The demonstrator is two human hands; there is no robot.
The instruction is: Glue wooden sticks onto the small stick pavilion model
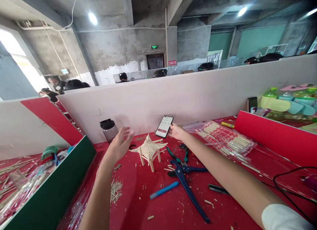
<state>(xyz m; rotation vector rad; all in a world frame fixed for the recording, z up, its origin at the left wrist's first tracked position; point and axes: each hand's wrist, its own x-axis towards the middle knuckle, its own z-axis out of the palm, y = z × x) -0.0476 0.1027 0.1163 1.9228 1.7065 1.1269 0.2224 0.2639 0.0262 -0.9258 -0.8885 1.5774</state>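
Note:
My right hand (177, 131) grips the edge of a phone (164, 126) with a lit screen, tilted up near the white partition. The digits on its screen are too small to read surely. My left hand (123, 141) is raised with fingers apart and holds nothing. Between the hands, a small pavilion model made of wooden sticks (148, 150) stands on the red table (133, 203). It has a pointed roof with upturned corners and stick legs. Just behind my left hand is a dark-lidded bottle (109, 129).
Blue cutters (184, 180), green-handled pliers (174, 154), a blue pen (164, 190) and a black knife-like tool (218, 189) lie in front. Bagged sticks (226, 137) are at right. A white partition (198, 96) and a green divider (56, 190) bound the table. Other people sit beyond.

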